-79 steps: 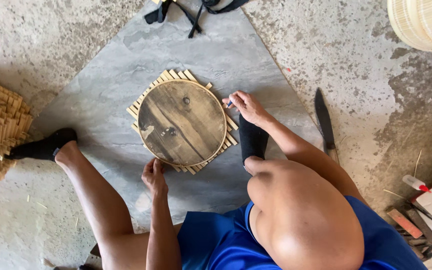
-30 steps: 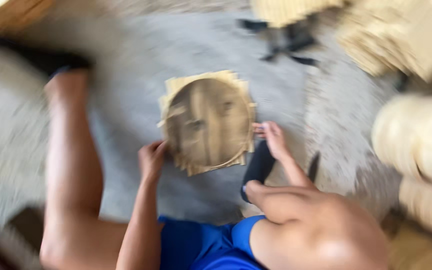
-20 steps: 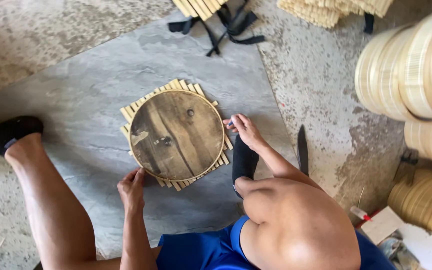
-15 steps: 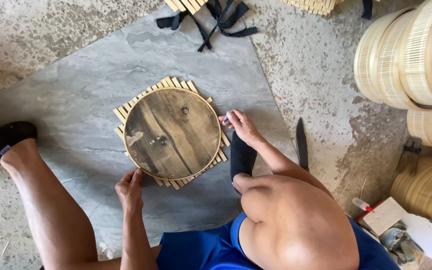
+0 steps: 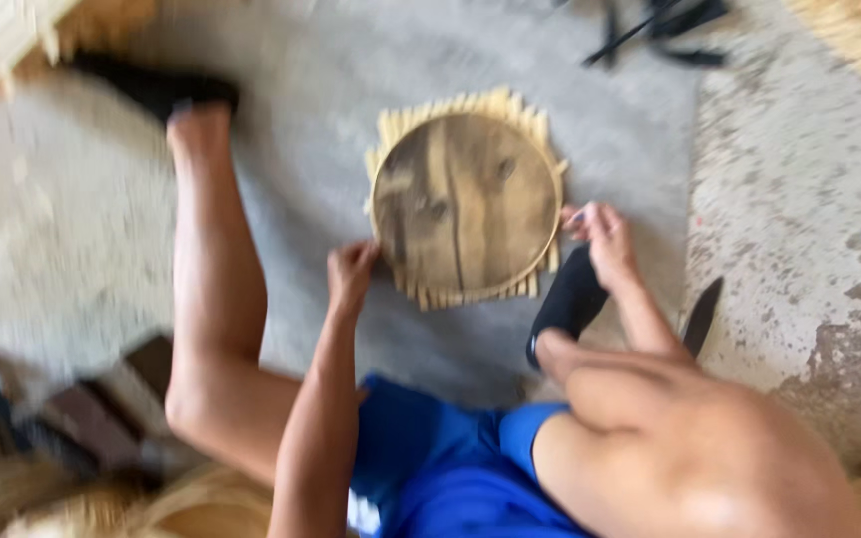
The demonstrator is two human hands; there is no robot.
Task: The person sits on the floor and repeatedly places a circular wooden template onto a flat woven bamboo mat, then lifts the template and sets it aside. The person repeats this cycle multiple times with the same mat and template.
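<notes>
A seated person steadies a round wooden disc (image 5: 465,202) lying on a mat of bamboo strips (image 5: 470,105) on a grey slab (image 5: 331,80). The left hand (image 5: 351,274) curls against the disc's near-left edge; the right hand (image 5: 605,239) touches its right rim, fingers bent. A dark knife (image 5: 702,315) lies nearby on the floor.

The round disc (image 5: 464,204) is dark-stained wood, matt, with streaky grain and a thin pale rim, and it lies on a mat of pale bamboo slats (image 5: 470,291) whose cut ends look rough and dry. Under them the grey slab (image 5: 331,90) looks like smooth, dull stone, while the floor (image 5: 799,199) at the slab's right edge is coarse, mottled concrete. The shorts (image 5: 430,468) are blue cloth, and the shoe (image 5: 567,304) looks like matt black fabric.
</notes>
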